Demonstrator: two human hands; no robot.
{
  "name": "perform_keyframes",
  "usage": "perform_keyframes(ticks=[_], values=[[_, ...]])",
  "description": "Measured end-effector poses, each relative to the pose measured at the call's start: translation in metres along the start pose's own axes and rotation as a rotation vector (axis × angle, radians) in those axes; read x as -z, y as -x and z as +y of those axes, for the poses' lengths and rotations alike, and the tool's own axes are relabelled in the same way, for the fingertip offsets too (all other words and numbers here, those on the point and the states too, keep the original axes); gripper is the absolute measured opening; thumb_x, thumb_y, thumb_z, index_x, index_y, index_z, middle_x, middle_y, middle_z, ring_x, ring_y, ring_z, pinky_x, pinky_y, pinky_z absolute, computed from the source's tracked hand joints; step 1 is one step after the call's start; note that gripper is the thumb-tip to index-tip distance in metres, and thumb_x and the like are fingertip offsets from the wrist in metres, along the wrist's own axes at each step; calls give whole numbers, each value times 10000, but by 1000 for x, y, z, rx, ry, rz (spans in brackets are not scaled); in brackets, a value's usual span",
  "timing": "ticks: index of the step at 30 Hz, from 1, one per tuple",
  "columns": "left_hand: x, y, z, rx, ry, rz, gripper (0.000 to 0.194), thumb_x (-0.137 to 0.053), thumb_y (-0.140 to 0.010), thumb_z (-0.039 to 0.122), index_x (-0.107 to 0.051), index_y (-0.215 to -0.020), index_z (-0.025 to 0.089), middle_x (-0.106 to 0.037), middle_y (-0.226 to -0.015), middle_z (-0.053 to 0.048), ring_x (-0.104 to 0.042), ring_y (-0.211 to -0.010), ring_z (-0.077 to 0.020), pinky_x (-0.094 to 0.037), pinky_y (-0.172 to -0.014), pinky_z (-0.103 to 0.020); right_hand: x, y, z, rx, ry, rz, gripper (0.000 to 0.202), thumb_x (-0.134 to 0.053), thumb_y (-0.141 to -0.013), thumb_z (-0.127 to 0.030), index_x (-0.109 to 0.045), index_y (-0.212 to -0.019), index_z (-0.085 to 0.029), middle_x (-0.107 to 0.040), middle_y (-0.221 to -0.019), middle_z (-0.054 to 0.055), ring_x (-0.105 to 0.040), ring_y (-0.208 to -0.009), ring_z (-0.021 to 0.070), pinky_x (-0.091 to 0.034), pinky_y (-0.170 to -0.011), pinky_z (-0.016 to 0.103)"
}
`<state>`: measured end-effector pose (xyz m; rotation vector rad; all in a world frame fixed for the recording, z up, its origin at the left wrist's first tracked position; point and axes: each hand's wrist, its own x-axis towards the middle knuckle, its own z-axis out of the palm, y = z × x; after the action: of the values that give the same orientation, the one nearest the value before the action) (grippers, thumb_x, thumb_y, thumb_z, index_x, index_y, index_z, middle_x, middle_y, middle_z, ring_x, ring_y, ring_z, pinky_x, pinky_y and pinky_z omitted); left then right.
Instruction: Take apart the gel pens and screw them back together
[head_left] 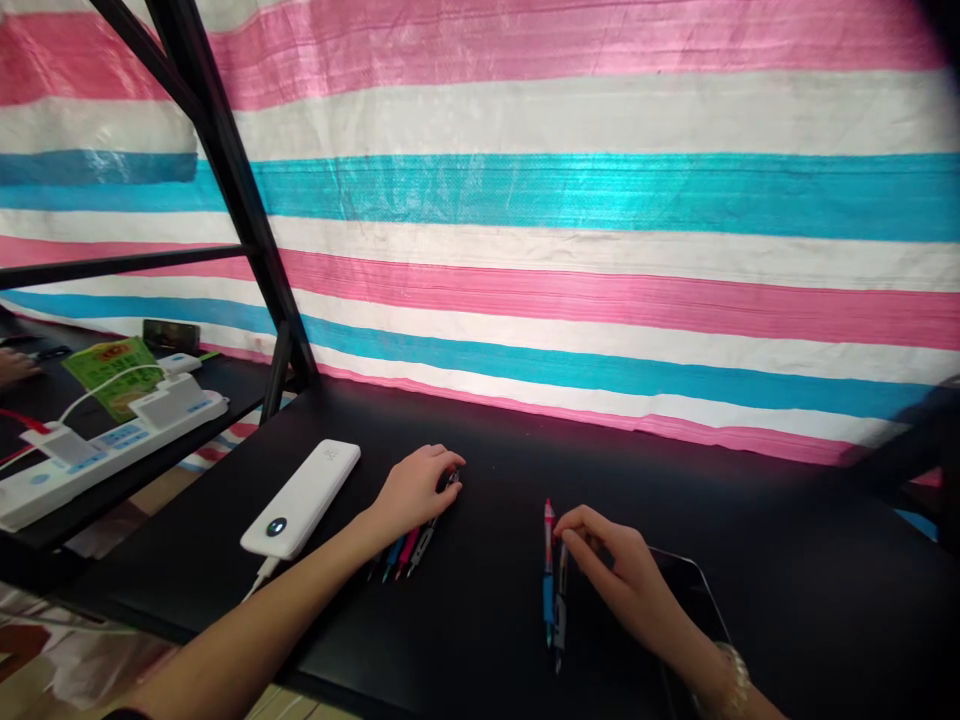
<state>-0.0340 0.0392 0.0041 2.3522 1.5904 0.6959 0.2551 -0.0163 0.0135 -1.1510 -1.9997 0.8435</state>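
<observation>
Pinching a grey pen [560, 612] beside a pink-and-blue pen [549, 597], likely keeping them parallel, is the right hand [621, 568] — the left hand [415, 490], nearer the worktop's [465, 640] far edge, curls over a pen row [406, 553], grip unclear.

Plastic pens [549, 598]; glossy sheeting [600, 192]

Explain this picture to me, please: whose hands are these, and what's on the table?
There is no machine: these are one person's bare hands, seen by a camera worn on that person's head, looking forward and down. On the black table lie a white power bank with a cable, and a dark flat device partly under the right arm. The left hand covers the far ends of some pens; the right hand's fingertips are at other pens. How firm either grip is, I can't tell.
</observation>
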Motion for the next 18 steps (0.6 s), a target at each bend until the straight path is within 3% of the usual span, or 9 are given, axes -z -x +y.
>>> perform_keyframes(ticks=[4,5,8,11,14,18], values=[[-8,9,22,-105,-71,6,429,-553,-893,172,-599,-1319,181,-649,-1252,-129,-546,-1123,-326,-436,-928,-473,0,-1,1,19,5,129,251,-468,-1003,-323,-623,-856,-191,-572,-686,-12,-500,-583,144,-372,-551,250],[-11,13,30,-188,-66,-29,432,-559,-905,183,-586,-1335,224,-641,-1299,-92,-541,-1142,-302,-421,-964,-460,0,-1,2,22,2,171,236,-474,-999,-312,-631,-869,-191,-588,-697,-9,-517,-590,145,-382,-558,250],[-21,29,57,-614,-62,-172,533,-547,-942,215,-438,-1464,227,-558,-1452,-72,-475,-1280,-278,-318,-1106,-473,2,0,4,32,-11,272,203,-490,-986,-288,-645,-898,-191,-597,-704,-11,-533,-585,142,-395,-552,244],[-28,41,71,-814,-77,-211,533,-533,-939,152,-428,-1459,200,-616,-1392,-56,-492,-1277,-245,-249,-1161,-467,3,0,6,37,-12,324,194,-493,-982,-276,-645,-894,-192,-586,-687,-16,-523,-575,138,-387,-536,240],[-32,42,72,-837,-116,-157,476,-553,-912,94,-508,-1380,168,-688,-1224,-72,-557,-1167,-239,-334,-1105,-444,3,1,4,38,-13,331,195,-493,-978,-265,-647,-883,-191,-579,-673,-18,-520,-576,138,-384,-537,241],[-36,38,68,-855,-190,-30,231,-565,-950,118,-646,-1152,195,-674,-995,-54,-607,-967,-222,-437,-972,-422,2,1,2,34,-17,312,197,-492,-978,-259,-646,-879,-187,-588,-688,-10,-527,-591,142,-396,-555,246]])
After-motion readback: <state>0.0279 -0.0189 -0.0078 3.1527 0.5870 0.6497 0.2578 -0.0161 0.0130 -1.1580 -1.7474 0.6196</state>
